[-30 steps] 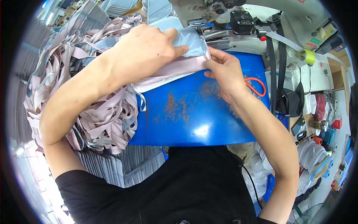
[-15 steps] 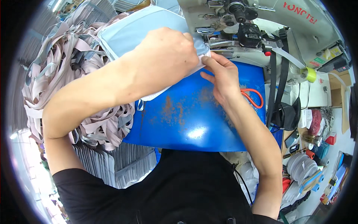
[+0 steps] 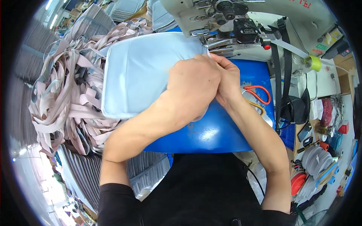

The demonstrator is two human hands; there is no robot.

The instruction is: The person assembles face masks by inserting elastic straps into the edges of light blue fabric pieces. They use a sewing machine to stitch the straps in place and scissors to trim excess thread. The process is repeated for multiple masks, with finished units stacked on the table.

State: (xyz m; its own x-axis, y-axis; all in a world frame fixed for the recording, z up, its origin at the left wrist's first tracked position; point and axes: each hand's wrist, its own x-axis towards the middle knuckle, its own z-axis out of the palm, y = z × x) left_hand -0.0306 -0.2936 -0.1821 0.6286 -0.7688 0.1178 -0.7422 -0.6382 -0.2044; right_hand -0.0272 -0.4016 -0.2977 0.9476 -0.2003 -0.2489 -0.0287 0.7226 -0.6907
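Left hand (image 3: 194, 84) pressed flat atop light blue fabric panel (image 3: 141, 71); right hand (image 3: 228, 81) pinches panel corner just below sewing machine (image 3: 226, 15); red-handled scissors (image 3: 258, 94) right of grip.

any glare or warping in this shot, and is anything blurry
Head view: a bright glare patch sits on the blue table top near the person's chest; straight edges bow toward the dark round rim, as on the sewing machine; the hands, left hand and right hand, and the pale blue fabric panel look sharp.
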